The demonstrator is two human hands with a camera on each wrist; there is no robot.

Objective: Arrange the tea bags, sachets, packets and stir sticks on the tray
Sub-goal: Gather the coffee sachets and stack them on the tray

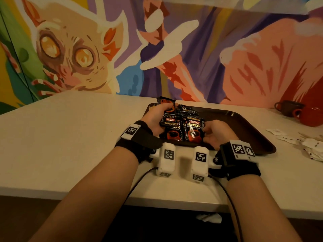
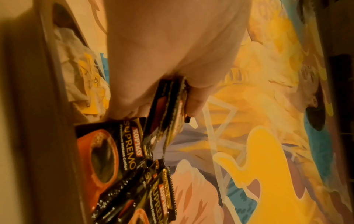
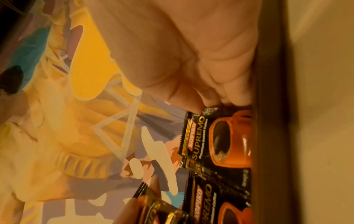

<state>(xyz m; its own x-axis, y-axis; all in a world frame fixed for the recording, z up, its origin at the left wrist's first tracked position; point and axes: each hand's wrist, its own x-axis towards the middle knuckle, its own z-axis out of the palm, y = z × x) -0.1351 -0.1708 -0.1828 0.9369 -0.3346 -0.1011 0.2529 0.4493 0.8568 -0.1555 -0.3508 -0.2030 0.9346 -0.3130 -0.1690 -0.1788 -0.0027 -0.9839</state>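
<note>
Several black coffee packets (image 1: 181,126) printed with a red cup lie heaped in the near left part of the brown tray (image 1: 248,126). My left hand (image 1: 168,109) is raised over the heap and grips a small bundle of these packets (image 2: 168,109) between thumb and fingers. At the heap's right side, my right hand (image 1: 205,134) pinches the edge of a flat-lying packet (image 3: 216,136) with curled fingers (image 3: 220,94). In the left wrist view, more packets (image 2: 109,151) lie below the held bundle.
White sachets (image 1: 311,147) lie scattered on the table right of the tray. A brown mug (image 1: 288,107) and a red mug (image 1: 309,116) stand at the far right by the painted wall. The tray's near rim (image 3: 268,106) runs beside my right hand.
</note>
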